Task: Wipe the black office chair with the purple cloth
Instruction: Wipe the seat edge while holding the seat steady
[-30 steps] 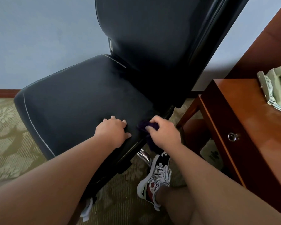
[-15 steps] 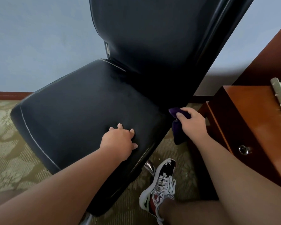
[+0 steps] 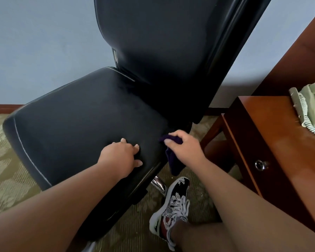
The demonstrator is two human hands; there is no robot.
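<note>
Cloth (image 3: 175, 163) — under right fingers (image 3: 179, 133), hanging loose

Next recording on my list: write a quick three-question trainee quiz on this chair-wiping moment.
1. Which hand holds the purple cloth?
2. True or false: the left hand rests on the backrest.
3. Fill in: on the wooden desk lies a pale green ____.

Key:
1. The right hand, at the near right edge of the chair seat.
2. False: it rests on the chair seat.
3. telephone.
</note>
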